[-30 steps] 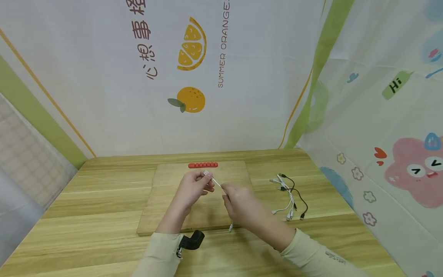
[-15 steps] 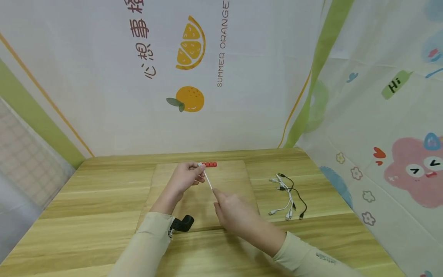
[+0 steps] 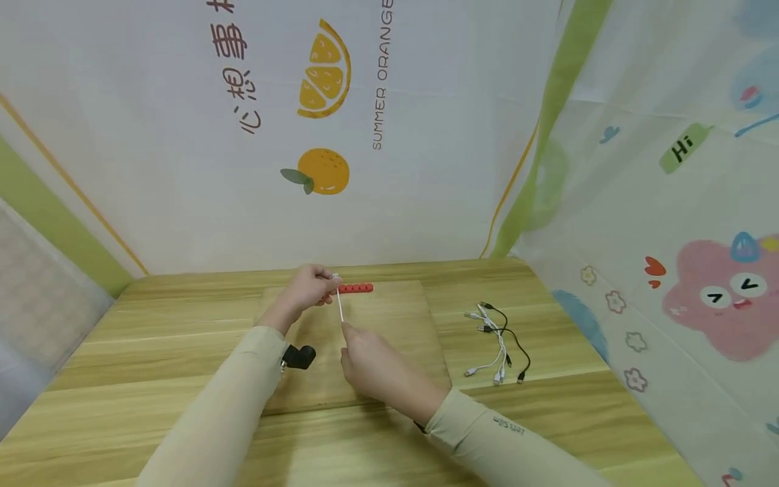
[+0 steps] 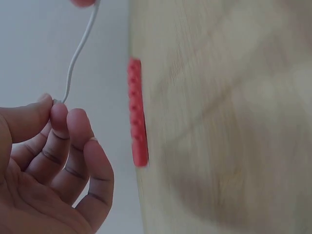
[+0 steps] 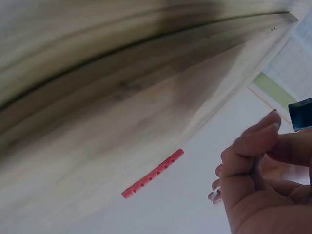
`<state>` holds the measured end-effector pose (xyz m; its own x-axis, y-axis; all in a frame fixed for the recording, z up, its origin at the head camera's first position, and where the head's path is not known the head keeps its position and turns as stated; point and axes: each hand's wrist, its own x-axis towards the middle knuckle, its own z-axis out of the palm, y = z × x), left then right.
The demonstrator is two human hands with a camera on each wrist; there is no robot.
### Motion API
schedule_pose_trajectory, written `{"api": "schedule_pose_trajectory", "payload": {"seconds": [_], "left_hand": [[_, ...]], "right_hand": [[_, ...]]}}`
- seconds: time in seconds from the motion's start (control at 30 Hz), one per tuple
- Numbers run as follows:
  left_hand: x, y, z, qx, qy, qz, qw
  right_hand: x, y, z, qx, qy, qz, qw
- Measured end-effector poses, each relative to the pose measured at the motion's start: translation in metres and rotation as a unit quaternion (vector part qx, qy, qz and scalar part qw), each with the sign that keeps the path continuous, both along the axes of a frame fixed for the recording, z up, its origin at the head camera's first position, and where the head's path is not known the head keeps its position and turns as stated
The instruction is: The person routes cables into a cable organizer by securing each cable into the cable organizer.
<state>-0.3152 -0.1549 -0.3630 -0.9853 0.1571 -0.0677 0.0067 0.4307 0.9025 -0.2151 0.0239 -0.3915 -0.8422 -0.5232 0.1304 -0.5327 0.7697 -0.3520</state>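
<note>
Figure: the front of the counter [image 3: 328,446] is crossed by two sleeved forearms [image 3: 207,412]. Nearest, a white cable [image 3: 340,308] is held in the right hand's grip [image 3: 380,365], closed to a pinch of thumb and forefinger above a wooden board [image 3: 395,345]. To the right, black and white cables [image 3: 501,339] are laid in a loose tangle. Farther off, the white cable's plug end is pinched by the left hand's grip [image 3: 304,287], the remaining fingers being loosely bent. Just beside it, a red notched strip [image 3: 356,288] is seated along the board's far edge. Behind, a printed cloth [image 3: 426,169] is hung.
</note>
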Motion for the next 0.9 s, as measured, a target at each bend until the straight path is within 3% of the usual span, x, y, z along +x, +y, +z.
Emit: {"api": "schedule_pose_trajectory", "payload": {"seconds": [0.23,0.47,0.67,0.9], "left_hand": [[-0.023,-0.006,0.001,-0.059,-0.004,-0.019,0.9981],[-0.047,-0.011,-0.004,-0.152,0.007,-0.039,0.9877],[-0.063,-0.011,-0.016,-0.176,0.014,-0.043,0.9833],[-0.072,-0.019,-0.024,-0.202,0.038,-0.04,0.9779]], "right_hand": [[-0.014,-0.017,-0.005,0.029,0.01,0.005,1.0],[-0.026,-0.034,-0.007,0.034,-0.012,-0.004,0.999],[-0.034,-0.037,-0.01,0.028,-0.034,-0.027,0.999],[-0.046,-0.043,-0.018,0.047,-0.042,-0.043,0.997]]}}
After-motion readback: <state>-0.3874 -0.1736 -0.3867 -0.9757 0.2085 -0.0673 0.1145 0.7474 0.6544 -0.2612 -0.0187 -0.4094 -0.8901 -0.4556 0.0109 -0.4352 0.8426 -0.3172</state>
